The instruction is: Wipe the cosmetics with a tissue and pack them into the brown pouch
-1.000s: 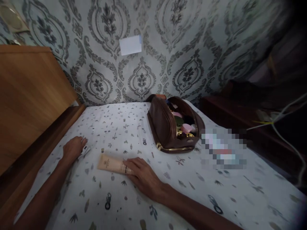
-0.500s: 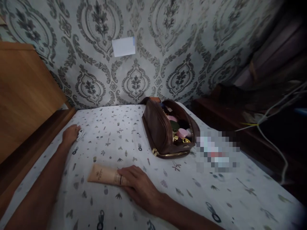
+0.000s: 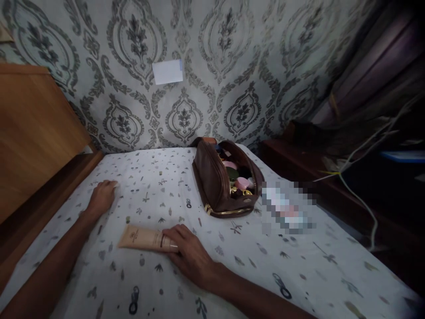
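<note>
Your left hand (image 3: 102, 197) now sits farther up the sheet (image 3: 175, 288) than a second ago; can't tell its finger grip. Your right hand (image 3: 191, 251) holds the tube (image 3: 142, 238), lying mid-sheet, by its right end.

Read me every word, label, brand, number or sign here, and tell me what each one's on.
No text can be read for certain.
Tan tube in the right hand: round emblem and small lettering, too small and blurred to read.
White card on the wall: no writing can be made out.
Pixelated patch beside the brown bag: any print is hidden.
</note>
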A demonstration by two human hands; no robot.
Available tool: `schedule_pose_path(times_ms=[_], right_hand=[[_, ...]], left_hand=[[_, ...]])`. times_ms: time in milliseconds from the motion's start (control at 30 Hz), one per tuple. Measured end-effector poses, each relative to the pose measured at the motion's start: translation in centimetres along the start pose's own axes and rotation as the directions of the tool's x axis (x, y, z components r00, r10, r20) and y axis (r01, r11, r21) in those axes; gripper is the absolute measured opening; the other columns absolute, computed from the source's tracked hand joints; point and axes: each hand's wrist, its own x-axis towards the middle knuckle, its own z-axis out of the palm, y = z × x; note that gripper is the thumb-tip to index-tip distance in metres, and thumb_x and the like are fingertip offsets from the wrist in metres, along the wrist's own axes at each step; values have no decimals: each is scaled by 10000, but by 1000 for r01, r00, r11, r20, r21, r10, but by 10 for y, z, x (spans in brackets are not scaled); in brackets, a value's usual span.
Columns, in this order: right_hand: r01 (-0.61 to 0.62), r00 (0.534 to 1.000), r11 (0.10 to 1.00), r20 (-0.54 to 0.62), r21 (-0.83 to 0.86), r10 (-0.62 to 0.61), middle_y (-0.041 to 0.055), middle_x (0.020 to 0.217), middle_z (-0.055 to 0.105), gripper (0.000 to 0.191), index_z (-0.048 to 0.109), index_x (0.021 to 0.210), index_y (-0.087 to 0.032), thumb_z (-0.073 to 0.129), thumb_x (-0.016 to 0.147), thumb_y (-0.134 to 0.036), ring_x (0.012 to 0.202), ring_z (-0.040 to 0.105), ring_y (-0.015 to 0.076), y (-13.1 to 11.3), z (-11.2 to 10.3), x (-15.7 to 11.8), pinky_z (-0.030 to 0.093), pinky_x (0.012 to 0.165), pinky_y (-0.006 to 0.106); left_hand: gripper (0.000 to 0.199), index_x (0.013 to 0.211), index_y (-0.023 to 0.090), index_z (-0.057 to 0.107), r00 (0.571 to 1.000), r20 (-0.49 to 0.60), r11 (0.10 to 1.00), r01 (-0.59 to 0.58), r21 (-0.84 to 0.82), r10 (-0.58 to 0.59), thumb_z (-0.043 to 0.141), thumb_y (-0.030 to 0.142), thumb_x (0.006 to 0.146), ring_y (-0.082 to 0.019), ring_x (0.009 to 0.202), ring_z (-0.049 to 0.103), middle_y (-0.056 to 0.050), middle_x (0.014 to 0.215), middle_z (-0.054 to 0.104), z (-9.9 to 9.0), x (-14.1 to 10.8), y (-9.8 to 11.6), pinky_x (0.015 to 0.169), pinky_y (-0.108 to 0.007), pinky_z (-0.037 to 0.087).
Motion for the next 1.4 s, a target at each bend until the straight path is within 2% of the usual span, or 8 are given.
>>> schedule_pose_path(times_ms=[200,367,533,800,933,1100,1233,1400], right_hand=[[-242,963,960,-89,143,256,31,1010,671,367,578,1013,-218,677,699,-56,946,627,212,0,1,4,511,863,342],[-199,958,950,-155,242,240,-7,895,674,257,572,920,-217,658,699,-117,810,604,173,1,3,10,473,752,280],[-267,942,929,-135,256,307,-58,768,585,292,570,843,-213,717,623,-89,709,524,135,-2,1,10,391,645,235],[-166,948,952,-223,256,226,-44,806,538,282,583,809,-201,730,620,-50,726,504,127,-8,-4,10,381,671,237],[-215,914,909,-254,357,316,-59,717,524,223,594,794,-198,757,649,-158,662,486,120,-6,-6,11,366,609,231],[-138,882,766,-274,628,383,-69,573,516,205,622,742,-199,755,650,-326,574,486,128,2,-11,17,375,544,239],[-135,875,659,-223,740,430,-44,693,600,265,642,743,-210,790,596,-374,715,556,151,10,-9,20,479,667,262],[-190,868,513,-100,837,486,-16,782,631,371,638,785,-209,836,619,-475,737,597,156,6,-8,17,559,681,305]], left_hand=[[417,1301,183,580,950,-154,882,-311,-355,272,306,324,1020,-225,1183,632,-88,1310,667,-22,-69,106,1032,-355,496],[334,1182,189,629,820,-219,816,-562,-135,528,350,281,1025,-246,1000,649,-92,1107,718,-9,-142,181,894,-401,508],[388,824,197,642,884,-143,886,-458,-74,445,331,304,1029,-226,792,615,-58,823,675,-8,-133,145,741,-370,472],[461,767,217,650,948,-42,941,-318,-117,316,309,403,1014,-228,845,669,-48,842,718,-27,-120,106,758,-337,467],[501,654,214,587,979,-162,989,-137,-59,126,307,433,1007,-229,691,643,-46,684,680,-37,-114,101,631,-320,419],[349,836,194,608,811,-528,917,-374,-137,252,342,310,1030,-206,771,610,-55,779,657,-46,-124,147,728,-317,459],[268,974,172,629,675,-483,769,-639,-5,558,372,236,1017,-227,907,578,-97,955,675,-36,-134,200,810,-362,444],[261,882,173,639,743,-407,838,-531,124,531,413,239,995,-257,864,542,-84,851,670,-26,-115,180,807,-419,371]])
